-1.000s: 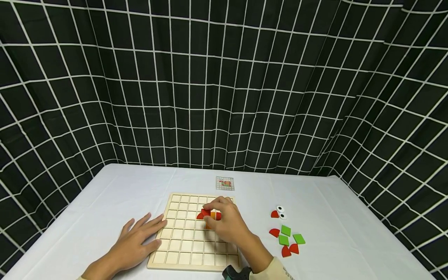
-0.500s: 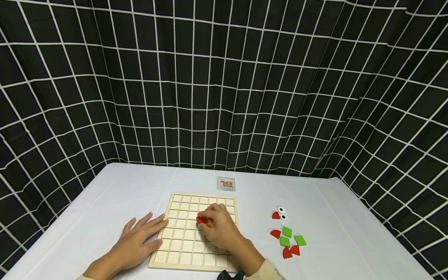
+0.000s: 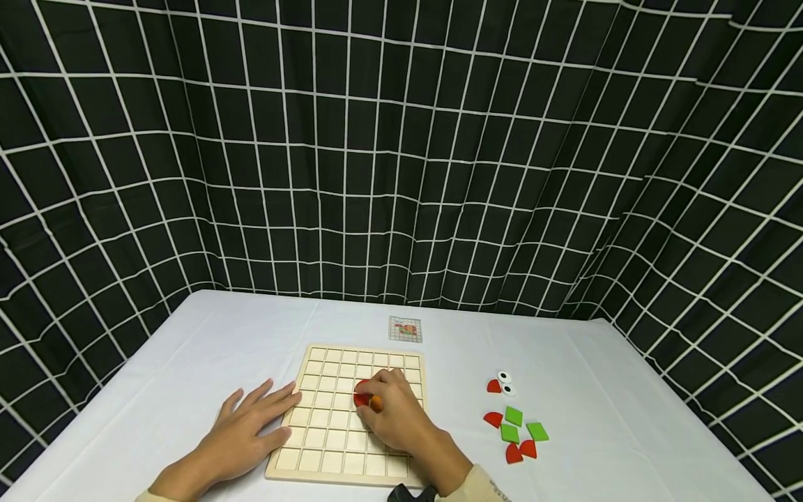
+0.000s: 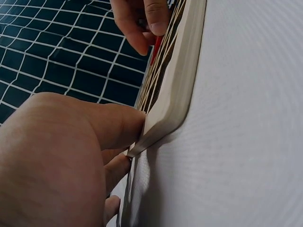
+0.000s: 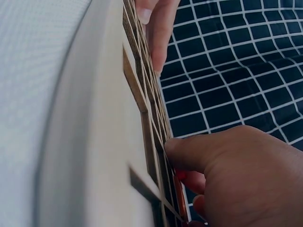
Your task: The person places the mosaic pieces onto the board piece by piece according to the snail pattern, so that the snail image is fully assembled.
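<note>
The wooden grid board [image 3: 316, 441] lies flat on the white table. At its left edge rests my left hand [image 3: 241, 436], fingers straight and spread, fingertips and thumb touching the frame. Over the board's middle, my right hand [image 3: 401, 415] pinches a red quarter-circle tile [image 3: 361, 399] between thumb and fingers, down at the grid. An orange tile [image 3: 376, 403] shows just under the fingers, and more of the tiles there are hidden by the hand. In the right wrist view, the thumb [image 5: 182, 149] presses close to the grid, with a bit of red beside it.
To the right of the board lie green tiles [image 3: 514, 416], red quarter-circle tiles [image 3: 493, 419] and round eye tiles [image 3: 505, 376]. A small pattern card [image 3: 405, 329] lies beyond the board. Black gridded cloth [image 3: 401, 153] surrounds the table.
My right hand has moved slightly left and lowered the red tile from above the board onto the grid. The left hand keeps its place at the board's edge.
</note>
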`<state>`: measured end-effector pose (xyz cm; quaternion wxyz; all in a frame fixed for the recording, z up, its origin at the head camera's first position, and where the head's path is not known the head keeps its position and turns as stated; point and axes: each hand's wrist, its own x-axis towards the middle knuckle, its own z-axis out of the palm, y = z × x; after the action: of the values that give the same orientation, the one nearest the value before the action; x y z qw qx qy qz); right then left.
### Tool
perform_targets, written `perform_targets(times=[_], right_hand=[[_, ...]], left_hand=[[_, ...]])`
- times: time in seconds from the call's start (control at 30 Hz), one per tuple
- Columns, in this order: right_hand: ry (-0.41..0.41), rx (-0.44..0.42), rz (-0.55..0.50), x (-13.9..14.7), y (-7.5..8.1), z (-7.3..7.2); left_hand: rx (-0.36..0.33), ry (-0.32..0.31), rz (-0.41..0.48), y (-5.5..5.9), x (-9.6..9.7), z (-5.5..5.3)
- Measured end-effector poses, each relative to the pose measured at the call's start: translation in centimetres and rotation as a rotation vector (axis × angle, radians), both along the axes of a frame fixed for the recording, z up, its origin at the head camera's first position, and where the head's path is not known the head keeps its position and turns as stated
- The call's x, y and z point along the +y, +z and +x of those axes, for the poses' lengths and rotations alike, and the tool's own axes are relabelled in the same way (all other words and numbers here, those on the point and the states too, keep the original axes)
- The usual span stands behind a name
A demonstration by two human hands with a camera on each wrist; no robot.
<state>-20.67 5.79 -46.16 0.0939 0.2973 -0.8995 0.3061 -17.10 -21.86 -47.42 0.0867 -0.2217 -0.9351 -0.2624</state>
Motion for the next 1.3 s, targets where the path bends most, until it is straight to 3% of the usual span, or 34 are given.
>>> perform_targets(times=[0.73, 0.97, 1.3], right_hand=[[-0.046, 0.037, -0.051, 0.0, -0.1, -0.1], [-0.074, 0.076, -0.178, 0.6, 1.3, 0.3], [-0.153, 0.182, -0.277, 3.9, 4.5, 0.8]], left_hand=[[0.010, 0.006, 0.007, 0.0, 0.0, 0.0], [0.004, -0.003, 0.014, 0.0, 0.1, 0.0], [0.016, 0.002, 0.008, 0.0, 0.1, 0.0]])
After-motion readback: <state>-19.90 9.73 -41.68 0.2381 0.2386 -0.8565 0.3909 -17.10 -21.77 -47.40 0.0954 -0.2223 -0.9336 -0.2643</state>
